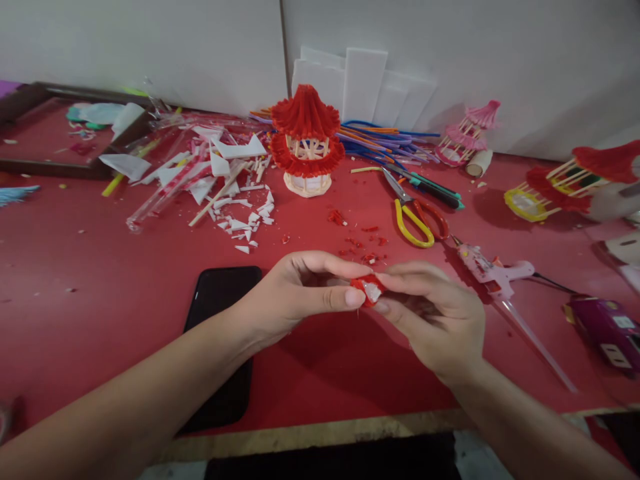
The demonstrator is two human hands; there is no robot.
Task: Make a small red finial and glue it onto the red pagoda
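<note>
My left hand and my right hand meet above the red table. Both pinch one small red and white craft piece between thumb and fingertips. The left thumb lies along its near side; the right fingers close on it from the right. A black phone lies flat under my left wrist. Small red scraps are scattered just beyond the hands.
A red pagoda model stands at the back centre. White scraps and sticks lie to its left. Yellow-handled scissors, a pink glue gun, coloured straws, two more models and white foam sheets sit right and behind.
</note>
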